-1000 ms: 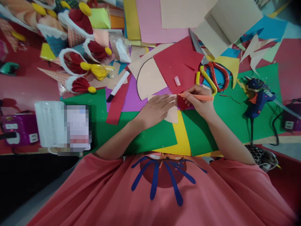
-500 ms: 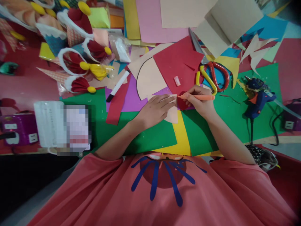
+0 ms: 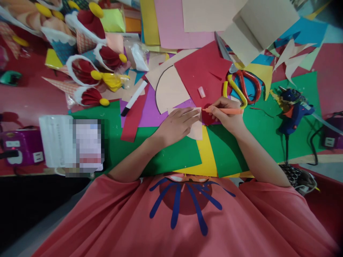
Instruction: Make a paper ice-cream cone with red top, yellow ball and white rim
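Note:
My left hand (image 3: 175, 125) lies flat, fingers stretched out, pressing a beige paper piece (image 3: 197, 130) onto a small red paper piece (image 3: 207, 116). My right hand (image 3: 227, 116) is closed round an orange pen (image 3: 226, 111), whose tip touches the red piece at the beige piece's edge. Both pieces rest on green (image 3: 171, 157) and yellow (image 3: 207, 157) sheets.
Red and yellow scissors (image 3: 241, 85) lie just beyond my right hand. A blue glue gun (image 3: 293, 107) with its cord sits at the right. A black marker (image 3: 134, 98), a pen cap (image 3: 202, 92), paper cones (image 3: 85, 71) and many coloured sheets cover the table. A white object (image 3: 55, 141) lies left.
The orange pen's tip has crept slightly along the edge of the beige piece. Both hands otherwise stay where they were.

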The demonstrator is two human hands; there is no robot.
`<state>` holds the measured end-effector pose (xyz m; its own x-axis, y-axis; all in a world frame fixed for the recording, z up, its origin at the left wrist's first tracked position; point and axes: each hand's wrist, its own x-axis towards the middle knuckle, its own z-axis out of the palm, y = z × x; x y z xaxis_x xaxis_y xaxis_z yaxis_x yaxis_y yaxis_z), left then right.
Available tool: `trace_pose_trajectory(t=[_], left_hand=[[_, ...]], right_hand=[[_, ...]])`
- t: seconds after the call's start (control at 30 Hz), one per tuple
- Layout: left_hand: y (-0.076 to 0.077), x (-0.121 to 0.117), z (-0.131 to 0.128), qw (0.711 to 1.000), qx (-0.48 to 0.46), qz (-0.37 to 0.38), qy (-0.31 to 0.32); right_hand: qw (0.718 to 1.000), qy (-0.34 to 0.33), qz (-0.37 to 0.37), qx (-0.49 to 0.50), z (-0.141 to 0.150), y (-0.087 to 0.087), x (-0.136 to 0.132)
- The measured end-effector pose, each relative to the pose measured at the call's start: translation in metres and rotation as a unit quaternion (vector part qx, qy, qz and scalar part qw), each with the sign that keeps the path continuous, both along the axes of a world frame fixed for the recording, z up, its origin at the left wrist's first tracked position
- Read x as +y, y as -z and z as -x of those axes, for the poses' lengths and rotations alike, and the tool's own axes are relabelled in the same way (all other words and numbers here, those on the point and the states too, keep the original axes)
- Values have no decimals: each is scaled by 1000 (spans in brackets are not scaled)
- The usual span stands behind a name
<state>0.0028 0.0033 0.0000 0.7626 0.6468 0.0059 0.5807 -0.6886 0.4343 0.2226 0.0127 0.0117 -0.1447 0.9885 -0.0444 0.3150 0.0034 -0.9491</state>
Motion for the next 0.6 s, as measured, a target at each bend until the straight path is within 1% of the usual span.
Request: trace_pose_trajectory(t=[0.13, 0.3, 0.4, 0.6], left_hand=[[-1, 0, 0, 1000, -2, 6, -2], [-1, 1, 1, 1000, 1, 5, 4], [-1, 2, 1, 1000, 9, 6, -3], [0, 3, 1, 1000, 19, 16, -6]], right_hand=[[1000, -5, 12, -1, 0, -1, 1], [998, 27, 28, 39, -2, 0, 0], [998, 37, 25, 39, -2, 1, -2], [1000, 7, -6, 8, 0, 4, -3]])
